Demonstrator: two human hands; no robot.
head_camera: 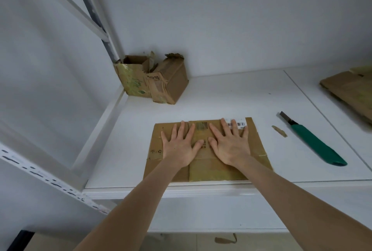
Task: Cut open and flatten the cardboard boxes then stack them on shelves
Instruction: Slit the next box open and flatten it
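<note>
left hand (179,146), right hand (229,144), fingers (181,130) spread flat on one flattened box (209,170), one knife (316,142)

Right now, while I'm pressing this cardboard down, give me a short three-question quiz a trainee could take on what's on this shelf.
1. True or false: the left hand and the right hand both lie flat, fingers spread, on the flattened box.
2. Where does the green knife lie? A) under the flattened box B) on the shelf, to the right of the flattened box C) in the right hand
3. Fill in: the standing boxes, not yet flattened, sit in the shelf's back-____ corner.

Key: 1 true; 2 B; 3 left.
</note>
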